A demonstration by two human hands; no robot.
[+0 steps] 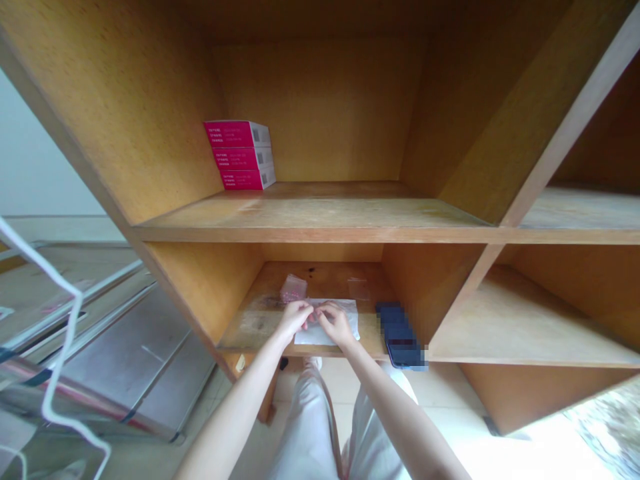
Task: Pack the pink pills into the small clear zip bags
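Note:
My left hand [297, 316] and my right hand [335, 321] meet over a white sheet [315, 339] on the lower shelf. The fingers of both are closed in a pinch, close together. Whatever lies between the fingertips is too small to make out. Just beyond my left hand is a small clear plastic bag [294, 285] with pinkish-red bits in or beside it. Another flat clear bag [358, 288] lies behind the sheet, to the right.
A dark blue object [400, 333], partly blurred out, lies at the shelf's front right edge. Three stacked pink boxes [237, 159] stand on the upper shelf [330, 212]. Wooden side walls bound the compartment. A white bent wire or cable [67, 347] hangs at the far left.

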